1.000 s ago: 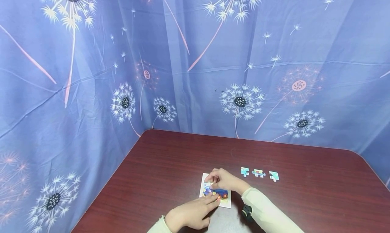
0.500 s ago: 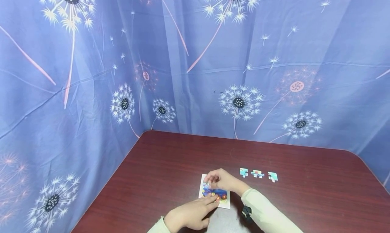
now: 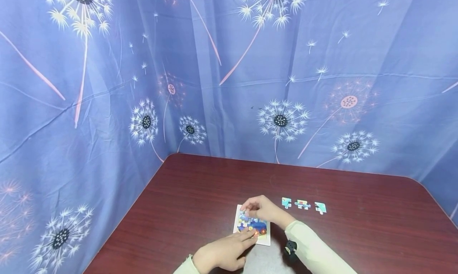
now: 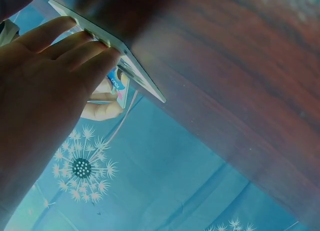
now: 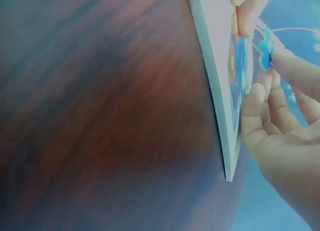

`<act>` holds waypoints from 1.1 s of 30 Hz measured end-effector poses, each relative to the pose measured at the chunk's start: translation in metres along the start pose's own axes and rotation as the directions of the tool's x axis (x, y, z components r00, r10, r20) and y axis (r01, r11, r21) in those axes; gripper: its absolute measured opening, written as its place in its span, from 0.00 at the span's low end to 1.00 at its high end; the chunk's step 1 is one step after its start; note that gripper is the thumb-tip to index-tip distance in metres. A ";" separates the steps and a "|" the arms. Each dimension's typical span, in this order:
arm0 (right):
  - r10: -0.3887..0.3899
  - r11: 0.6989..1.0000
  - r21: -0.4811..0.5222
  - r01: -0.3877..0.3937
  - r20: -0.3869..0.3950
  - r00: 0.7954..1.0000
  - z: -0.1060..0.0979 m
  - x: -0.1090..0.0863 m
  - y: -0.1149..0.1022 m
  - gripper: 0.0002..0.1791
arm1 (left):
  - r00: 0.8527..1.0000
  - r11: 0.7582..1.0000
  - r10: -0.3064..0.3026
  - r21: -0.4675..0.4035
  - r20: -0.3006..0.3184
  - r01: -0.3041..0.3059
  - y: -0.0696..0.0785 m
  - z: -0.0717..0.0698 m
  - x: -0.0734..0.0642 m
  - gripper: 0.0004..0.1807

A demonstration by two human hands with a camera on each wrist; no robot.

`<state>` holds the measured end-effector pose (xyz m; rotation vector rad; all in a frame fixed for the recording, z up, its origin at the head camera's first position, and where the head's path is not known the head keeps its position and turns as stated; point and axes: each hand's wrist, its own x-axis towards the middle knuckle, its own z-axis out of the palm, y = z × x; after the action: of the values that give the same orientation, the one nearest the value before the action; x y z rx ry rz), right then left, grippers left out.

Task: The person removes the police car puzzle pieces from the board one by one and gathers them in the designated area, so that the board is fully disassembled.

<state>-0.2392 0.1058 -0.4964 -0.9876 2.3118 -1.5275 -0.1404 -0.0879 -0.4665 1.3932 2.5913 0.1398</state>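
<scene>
A small jigsaw puzzle board (image 3: 264, 241) with a white border and a blue vehicle picture lies on the table in the head view. My left hand (image 3: 226, 251) rests on its near part, fingers extended over the picture. Above the far part is my right hand (image 3: 264, 211), pinching a puzzle piece between thumb and fingers. In the right wrist view this puzzle piece (image 5: 265, 50) shows blue and green, tilted up off the board. The left wrist view shows the same puzzle piece (image 4: 120, 85) past the left fingers, which press along the board's edge (image 4: 145, 81).
Three loose pieces lie in a row right of the board: a left puzzle piece (image 3: 286, 203), a middle puzzle piece (image 3: 302, 204) and a right puzzle piece (image 3: 320, 207). A blue dandelion-print curtain (image 3: 229, 127) hangs behind the dark red wooden table (image 3: 200, 186).
My right hand has lifted slightly and shifted away from me with the piece, uncovering more of the picture. My left hand has stayed in place on the board.
</scene>
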 end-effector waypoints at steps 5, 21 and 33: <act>0.030 0.999 0.013 -0.029 -0.023 0.999 -0.006 -0.003 -0.002 0.08 | 1.000 1.000 0.011 0.024 -0.007 -0.010 0.001 0.000 0.001 0.33; 0.136 0.991 0.002 -0.136 -0.099 0.986 -0.045 -0.018 -0.006 0.08 | 1.000 1.000 0.012 0.022 -0.029 -0.011 -0.001 0.001 0.001 0.34; 0.194 0.979 -0.037 -0.201 -0.143 0.971 -0.066 -0.042 -0.006 0.08 | 1.000 1.000 0.001 -0.003 -0.012 -0.001 0.000 0.001 0.001 0.33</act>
<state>-0.2381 0.1800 -0.4696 -0.6566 2.4687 -1.5069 -0.1408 -0.0873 -0.4675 1.3973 2.5982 0.1527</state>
